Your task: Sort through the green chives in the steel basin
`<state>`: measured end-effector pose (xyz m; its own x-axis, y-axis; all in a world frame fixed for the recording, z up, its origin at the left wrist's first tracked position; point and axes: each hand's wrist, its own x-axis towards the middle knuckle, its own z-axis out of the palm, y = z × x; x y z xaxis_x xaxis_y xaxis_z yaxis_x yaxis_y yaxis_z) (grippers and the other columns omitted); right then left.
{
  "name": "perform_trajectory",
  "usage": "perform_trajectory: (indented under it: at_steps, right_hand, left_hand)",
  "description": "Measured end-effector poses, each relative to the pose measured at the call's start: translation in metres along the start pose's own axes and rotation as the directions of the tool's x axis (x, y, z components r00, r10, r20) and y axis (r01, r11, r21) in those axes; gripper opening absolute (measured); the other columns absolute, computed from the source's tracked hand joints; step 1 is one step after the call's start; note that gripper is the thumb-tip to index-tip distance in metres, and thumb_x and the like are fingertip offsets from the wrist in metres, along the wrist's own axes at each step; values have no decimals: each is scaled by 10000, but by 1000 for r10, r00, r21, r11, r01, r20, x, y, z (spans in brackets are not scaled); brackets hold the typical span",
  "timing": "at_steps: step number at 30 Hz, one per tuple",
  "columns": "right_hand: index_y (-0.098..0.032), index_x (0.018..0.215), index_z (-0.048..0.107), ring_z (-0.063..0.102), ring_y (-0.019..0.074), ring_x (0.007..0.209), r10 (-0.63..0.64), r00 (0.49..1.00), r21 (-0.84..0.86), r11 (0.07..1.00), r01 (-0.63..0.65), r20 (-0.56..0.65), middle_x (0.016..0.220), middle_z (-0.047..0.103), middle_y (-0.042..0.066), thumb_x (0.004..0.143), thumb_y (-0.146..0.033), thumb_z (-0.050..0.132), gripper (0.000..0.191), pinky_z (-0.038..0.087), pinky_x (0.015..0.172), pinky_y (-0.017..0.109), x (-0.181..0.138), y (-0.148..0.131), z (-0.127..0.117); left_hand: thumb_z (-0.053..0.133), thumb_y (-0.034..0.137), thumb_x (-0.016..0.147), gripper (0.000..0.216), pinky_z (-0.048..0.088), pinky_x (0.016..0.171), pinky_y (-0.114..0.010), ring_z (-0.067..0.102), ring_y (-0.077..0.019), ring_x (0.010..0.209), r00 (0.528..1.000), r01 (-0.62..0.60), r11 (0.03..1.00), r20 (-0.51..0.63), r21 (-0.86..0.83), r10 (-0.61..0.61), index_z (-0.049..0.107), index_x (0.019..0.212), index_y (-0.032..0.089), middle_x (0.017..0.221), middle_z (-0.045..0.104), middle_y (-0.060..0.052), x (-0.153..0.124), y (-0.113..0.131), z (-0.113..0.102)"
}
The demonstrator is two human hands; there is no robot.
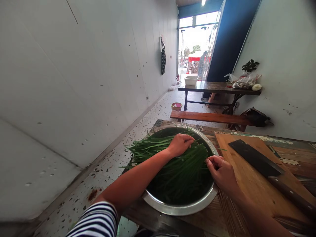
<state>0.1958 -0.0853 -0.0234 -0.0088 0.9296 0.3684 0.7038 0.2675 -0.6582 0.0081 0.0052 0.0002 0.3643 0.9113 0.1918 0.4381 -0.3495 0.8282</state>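
Note:
A wide steel basin (181, 209) stands on the wooden table, heaped with long, flat green garlic chives (182, 174). Some blades hang over its left rim. Above the middle of the heap, my left hand (179, 144) pinches a thin chive blade between thumb and fingers. My right hand (221, 169) is at the basin's right side, thumb and forefinger closed at the ends of the chives. What exactly lies between those fingertips is small and partly hidden. To the right, a wooden cutting board (242, 171) bears a dark cleaver (256, 158), its brown handle towards me.
Beyond the table are a reddish bench (209, 117) with a black bag (258, 117) and a dark table (207, 86) holding a white tub (191, 80) and plastic bags (245, 81). A pink bowl (176, 106) stands near the bench. A wall (86, 65) runs along the left.

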Motion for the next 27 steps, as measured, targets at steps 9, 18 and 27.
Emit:
perform_trajectory:
  at_steps: [9, 18, 27]
  right_hand:
    - [-196, 659, 625, 562, 161, 622, -1, 1000, 3, 1000, 1, -6, 611, 614, 25, 819, -397, 499, 286, 429, 574, 275, 0, 0, 0]
    - [-204, 655, 617, 569, 160, 633, -6, 1000, -12, 1000, 6, -6, 631, 626, 24, 823, -387, 498, 275, 434, 578, 272, 0, -1, -1]
    - [-200, 666, 605, 566, 163, 634, -10, 1000, -14, 1000, 10, 8, 639, 628, 27, 842, -416, 486, 303, 428, 600, 282, -1, 3, 2]
  left_hand:
    - [525, 263, 818, 276, 458, 677, -200, 571, -102, 625, 1000, 4, 1000, 10, 21, -4, 731, 954, 139, 649, 666, -13, -1, 3, -2]
    - [513, 228, 830, 278, 481, 777, -222, 627, -121, 748, 991, -47, 996, 126, 75, 37, 728, 992, 154, 825, 716, -40, -4, 9, -7]
    - [525, 210, 819, 263, 455, 900, -249, 618, -165, 970, 952, -223, 941, 265, 253, 155, 725, 990, 193, 1019, 698, -47, -2, 17, -23]
